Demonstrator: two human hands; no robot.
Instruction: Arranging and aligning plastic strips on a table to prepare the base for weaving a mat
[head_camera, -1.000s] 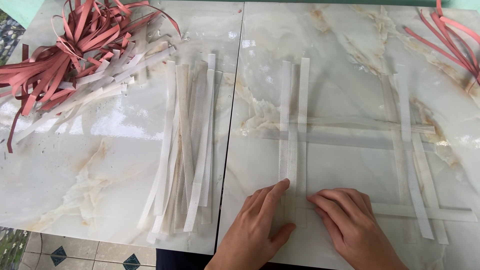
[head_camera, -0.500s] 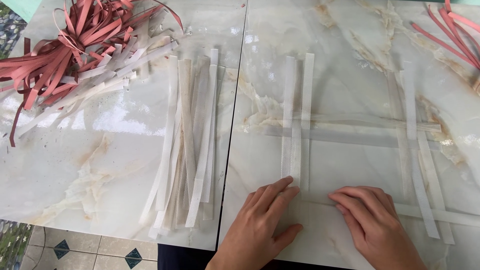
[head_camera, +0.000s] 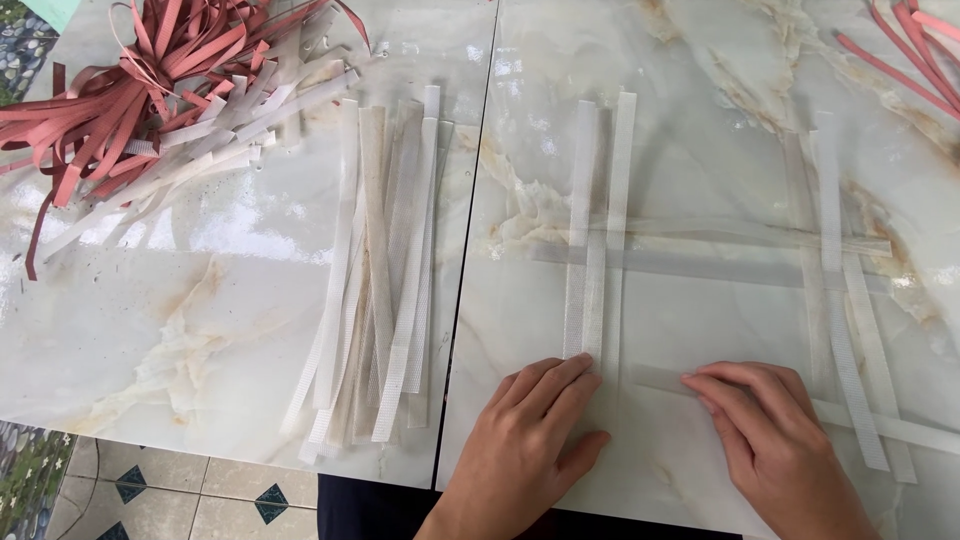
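Note:
Pale translucent strips form a loose woven grid (head_camera: 700, 255) on the marble table (head_camera: 220, 300): two upright pairs crossed by horizontal strips. My left hand (head_camera: 530, 450) lies flat, fingertips on the lower ends of the left upright pair (head_camera: 598, 230). My right hand (head_camera: 775, 445) rests flat on the lowest horizontal strip (head_camera: 900, 428), fingers pointing left. Neither hand grips anything.
A bundle of loose white strips (head_camera: 380, 270) lies left of the table's seam. A tangle of red and white strips (head_camera: 150, 90) fills the far left corner. More red strips (head_camera: 915, 45) lie at the far right. Patterned floor tiles (head_camera: 120, 490) show below the edge.
Both hands stay near the front edge. My right hand has slid a little to the right along the lowest strip. The camera has shifted slightly.

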